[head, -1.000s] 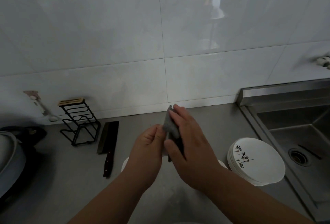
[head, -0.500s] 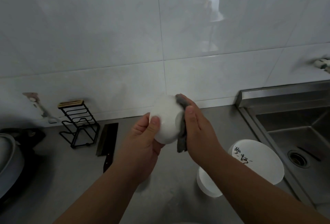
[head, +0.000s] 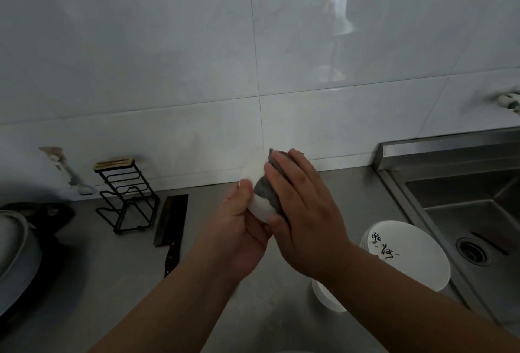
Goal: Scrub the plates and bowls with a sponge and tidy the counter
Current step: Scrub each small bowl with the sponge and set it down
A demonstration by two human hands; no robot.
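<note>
The upper half is taken up by a wall of large glossy white tiles, on which a dim reflection is seen at 1 o'clock. Below it, a grey brushed-steel counter is spread from 9 to 5 o'clock. A recessed stainless-steel sink with a round drain is set at 3 o'clock. At 9 o'clock a black wire rack is stood against the wall, and a dark-bladed cleaver is laid just beside it. The scene is dimly lit.
</note>
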